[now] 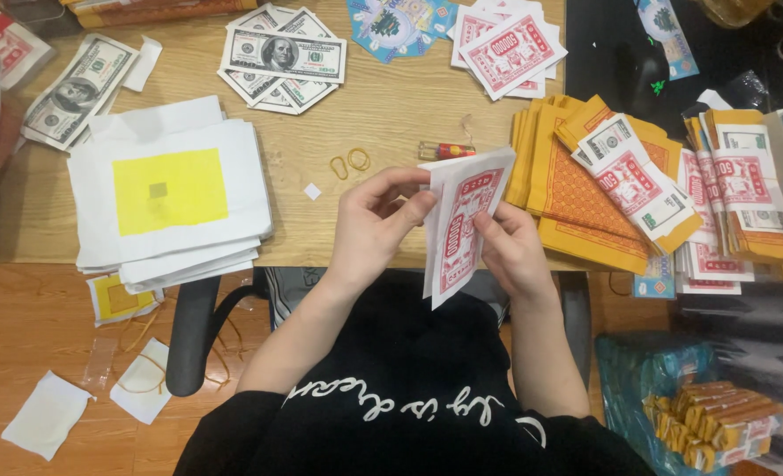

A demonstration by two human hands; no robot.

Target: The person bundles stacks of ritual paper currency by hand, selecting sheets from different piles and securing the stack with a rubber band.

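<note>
Both hands grip one thin stack of red-and-white notes (462, 231), held upright on edge between them above the desk (391, 115) edge; the left hand (369, 225) pinches its upper left side with fingertips; the right hand (510, 251) clasps its lower right edge; the hands sit close together, the stack alone between them. Just beyond the left hand lie two rubber bands (349, 162) and a lighter (445, 150); right of the right hand, orange paper bundles (577, 189); far left, white sheets (171, 189) with a yellow square.
</note>
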